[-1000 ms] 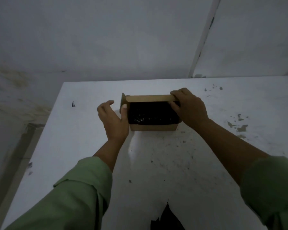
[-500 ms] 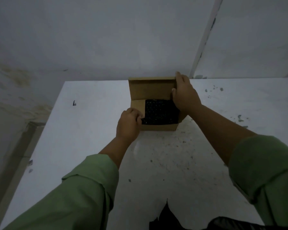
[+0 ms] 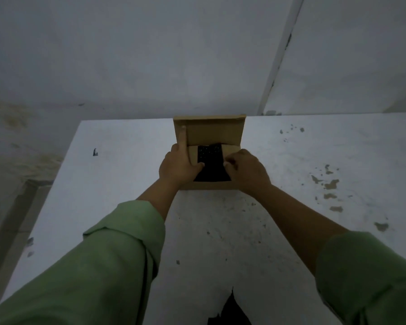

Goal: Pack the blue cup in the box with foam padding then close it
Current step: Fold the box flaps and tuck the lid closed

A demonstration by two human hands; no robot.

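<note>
Right hand [image 3: 245,171] moved onto side flap, gripping; left hand [image 3: 177,166] pressing cardboard box [image 3: 209,185]

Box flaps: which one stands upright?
The rear lid flap stands upright, the left hand steadying its left edge. The side flaps by both hands fold inward over the black foam.

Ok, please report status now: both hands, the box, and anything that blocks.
Left hand on left side flap, index finger up along lid. Right hand pressing right flap. Cardboard box lid upright, black foam showing, cup unseen. Nothing blocking.
</note>
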